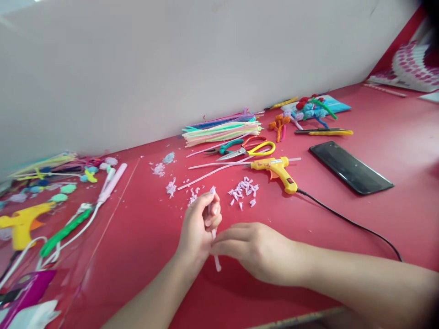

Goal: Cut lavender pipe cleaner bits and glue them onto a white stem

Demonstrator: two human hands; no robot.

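Observation:
My left hand (202, 217) is closed around a pale pink pipe cleaner (217, 262), whose lower end sticks out below the palm. At the top of that fist, a small pale pink tuft shows between thumb and forefinger. My right hand (257, 251) meets it from the right, fingers together and bent over the middle of the stem; its thumb is hidden. Just beyond the hands lie a heap of short pink cut pieces (244, 189) and loose pink fluff (193, 196). A yellow glue gun (279, 171) rests behind them with its nozzle pointing left.
Scissors (254, 151), teal-handled pliers (228, 146) and a bundle of coloured pipe cleaners (222, 130) lie near the wall. A black phone (351, 167) is at right, beyond the glue gun's cord (346, 218). Another yellow glue gun (24, 224) and white cables crowd the left.

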